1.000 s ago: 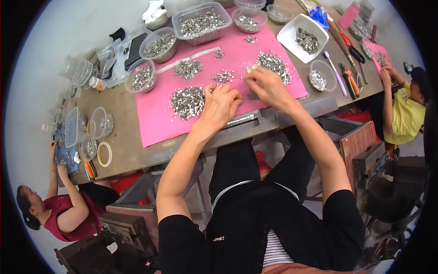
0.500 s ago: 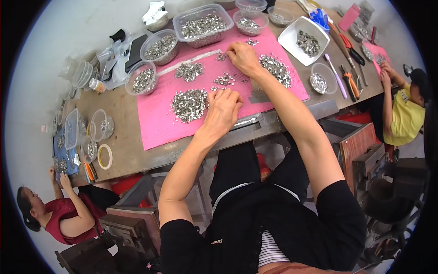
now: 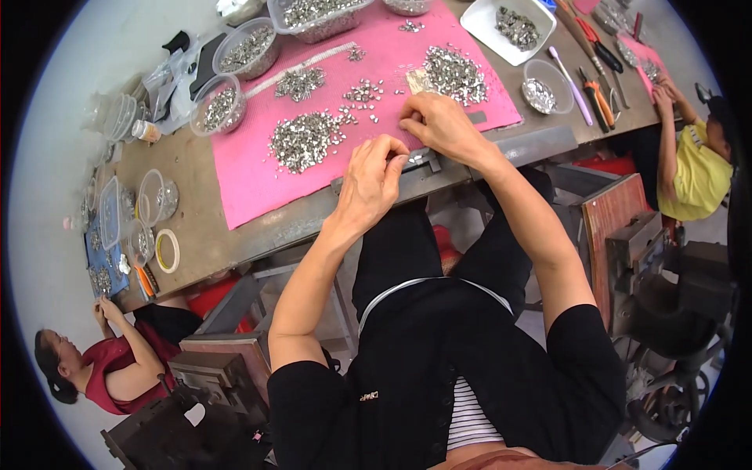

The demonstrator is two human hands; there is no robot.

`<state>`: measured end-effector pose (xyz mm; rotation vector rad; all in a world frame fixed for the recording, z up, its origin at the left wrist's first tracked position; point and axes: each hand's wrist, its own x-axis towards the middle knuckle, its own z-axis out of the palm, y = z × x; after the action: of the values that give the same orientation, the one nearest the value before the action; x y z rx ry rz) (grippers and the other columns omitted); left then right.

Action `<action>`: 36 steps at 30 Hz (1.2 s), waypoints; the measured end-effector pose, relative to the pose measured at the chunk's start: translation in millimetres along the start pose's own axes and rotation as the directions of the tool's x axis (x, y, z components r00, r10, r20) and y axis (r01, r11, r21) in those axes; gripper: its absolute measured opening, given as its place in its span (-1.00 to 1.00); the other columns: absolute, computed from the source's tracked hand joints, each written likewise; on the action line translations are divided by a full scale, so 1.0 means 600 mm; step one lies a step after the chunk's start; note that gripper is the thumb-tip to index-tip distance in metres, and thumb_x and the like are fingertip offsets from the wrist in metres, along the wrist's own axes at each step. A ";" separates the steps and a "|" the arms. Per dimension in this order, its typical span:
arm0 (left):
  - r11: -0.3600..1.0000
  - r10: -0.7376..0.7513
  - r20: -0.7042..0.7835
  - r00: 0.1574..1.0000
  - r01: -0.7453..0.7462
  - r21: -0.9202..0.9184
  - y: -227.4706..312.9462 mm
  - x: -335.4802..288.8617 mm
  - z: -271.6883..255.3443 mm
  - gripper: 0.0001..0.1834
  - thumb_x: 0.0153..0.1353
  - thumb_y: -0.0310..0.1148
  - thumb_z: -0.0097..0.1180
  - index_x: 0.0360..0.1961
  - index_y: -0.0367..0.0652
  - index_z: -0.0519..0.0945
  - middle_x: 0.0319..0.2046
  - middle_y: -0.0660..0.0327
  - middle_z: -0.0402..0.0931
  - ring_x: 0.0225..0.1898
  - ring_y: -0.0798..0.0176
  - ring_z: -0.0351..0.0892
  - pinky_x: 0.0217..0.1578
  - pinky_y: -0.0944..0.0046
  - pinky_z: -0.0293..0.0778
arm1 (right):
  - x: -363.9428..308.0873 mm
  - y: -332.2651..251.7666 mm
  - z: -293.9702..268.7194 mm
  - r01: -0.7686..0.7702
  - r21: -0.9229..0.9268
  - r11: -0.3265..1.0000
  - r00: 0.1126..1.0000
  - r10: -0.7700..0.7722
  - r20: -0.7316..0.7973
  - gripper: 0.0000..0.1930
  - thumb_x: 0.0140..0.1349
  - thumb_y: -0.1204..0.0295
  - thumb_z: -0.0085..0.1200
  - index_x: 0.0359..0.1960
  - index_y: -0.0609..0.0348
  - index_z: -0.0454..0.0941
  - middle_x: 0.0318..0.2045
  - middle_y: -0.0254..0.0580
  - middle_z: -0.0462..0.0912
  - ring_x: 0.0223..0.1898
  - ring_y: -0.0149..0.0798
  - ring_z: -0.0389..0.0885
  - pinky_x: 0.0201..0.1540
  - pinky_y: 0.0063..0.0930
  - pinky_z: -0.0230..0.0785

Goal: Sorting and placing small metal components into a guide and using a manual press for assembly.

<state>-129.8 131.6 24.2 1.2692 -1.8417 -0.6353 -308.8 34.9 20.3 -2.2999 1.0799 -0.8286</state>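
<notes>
**A:** Along the near edge of the pink mat (image 3: pixel 258 184), mid-frame, what are the hands doing?

**B:** Both sit close together there. The left hand (image 3: pixel 372 184) has its fingers curled narrow, tips pinched over the dark metal strip (image 3: pixel 427 160) at the table edge. The right hand (image 3: pixel 439 125) is just beside it, fingers bent and drawn together on the mat. Whether either pinches one of the small pieces, I cannot tell; they are too tiny.

**A:** Where are the metal pieces?

**B:** Loose on the mat in heaps: a big pile (image 3: pixel 301 141) left of the left hand, a smaller pile (image 3: pixel 299 81) above it, another large pile (image 3: pixel 454 74) above the right hand, and scattered bits (image 3: pixel 364 94) between.

**A:** And the containers?

**B:** At upper left, two round clear tubs (image 3: pixel 221 106) (image 3: pixel 247 48) hold silvery pieces. A rectangular clear tub (image 3: pixel 317 16) at the top edge is full of them. Upper right, a white square tray (image 3: pixel 509 27) carries a grey heap, and a small round clear bowl (image 3: pixel 542 86) holds a few shiny bits.

**A:** Anything else nearby?

**B:** Orange-handled pliers (image 3: pixel 599 98) lie right of the bowl. At far left, a roll of tape (image 3: pixel 167 251) lies on the brown table (image 3: pixel 196 235), near empty-looking clear cups (image 3: pixel 157 196).
</notes>
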 end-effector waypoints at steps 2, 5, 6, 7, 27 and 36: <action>0.995 0.073 -0.014 0.997 -0.072 0.063 -0.003 -0.001 0.003 -0.91 0.28 -0.52 0.16 -0.21 -0.28 0.54 -0.35 0.06 0.59 -0.30 0.02 0.58 -0.22 0.10 0.47 | -0.009 0.000 -0.002 -0.011 -0.001 1.000 1.000 0.011 -0.008 -0.85 0.18 0.47 0.26 -0.27 0.30 0.65 -0.42 -0.05 0.63 -0.38 -0.10 0.66 -0.28 -0.26 0.49; 0.998 0.033 -0.014 0.999 -0.032 0.063 0.003 -0.006 0.002 -0.92 0.27 -0.54 0.16 -0.23 -0.28 0.54 -0.35 0.06 0.59 -0.32 0.01 0.56 -0.24 0.10 0.45 | -0.016 0.002 -0.004 0.031 0.058 0.998 1.000 -0.031 0.000 -0.86 0.18 0.48 0.26 -0.29 0.29 0.65 -0.41 -0.06 0.62 -0.37 -0.11 0.66 -0.28 -0.26 0.49; 0.997 0.033 -0.013 0.999 -0.032 0.064 0.002 -0.008 0.002 -0.92 0.27 -0.54 0.16 -0.23 -0.28 0.54 -0.35 0.06 0.59 -0.32 0.01 0.56 -0.24 0.10 0.45 | -0.018 0.001 -0.002 0.062 0.028 0.998 0.998 -0.062 -0.004 -0.86 0.18 0.48 0.27 -0.30 0.29 0.65 -0.40 -0.07 0.61 -0.36 -0.10 0.66 -0.28 -0.26 0.49; 0.998 0.036 -0.025 0.999 -0.035 0.053 0.001 -0.009 0.003 -0.92 0.27 -0.55 0.16 -0.23 -0.28 0.53 -0.35 0.06 0.59 -0.32 0.00 0.55 -0.24 0.09 0.45 | -0.019 0.000 -0.001 0.092 -0.002 0.996 0.996 -0.092 -0.006 -0.87 0.18 0.48 0.27 -0.30 0.29 0.64 -0.40 -0.07 0.60 -0.36 -0.10 0.65 -0.28 -0.27 0.49; 0.970 0.194 -0.110 0.975 -0.174 0.167 -0.008 -0.017 0.020 -0.89 0.22 -0.55 0.23 -0.24 -0.27 0.56 -0.34 0.05 0.59 -0.25 -0.05 0.59 -0.18 0.05 0.49 | -0.029 -0.008 0.005 0.063 -0.070 0.996 0.994 -0.069 -0.084 -0.87 0.20 0.48 0.22 -0.32 0.31 0.60 -0.40 -0.07 0.60 -0.33 -0.06 0.63 -0.26 -0.25 0.47; 0.922 0.172 -0.213 0.962 -0.081 0.378 0.008 -0.031 0.029 -0.80 0.11 -0.43 0.37 -0.23 -0.15 0.66 -0.27 0.14 0.67 -0.17 0.04 0.60 0.15 -0.03 0.34 | -0.098 -0.053 0.004 -0.055 0.337 0.940 0.990 0.096 -0.104 -0.91 0.27 0.53 0.21 -0.27 0.31 0.62 -0.32 -0.20 0.64 -0.27 -0.33 0.61 -0.17 -0.44 0.43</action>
<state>-143.5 150.1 11.8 1.3791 -1.8690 -0.0548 -320.4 100.7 19.5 -1.9363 0.9840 -1.0419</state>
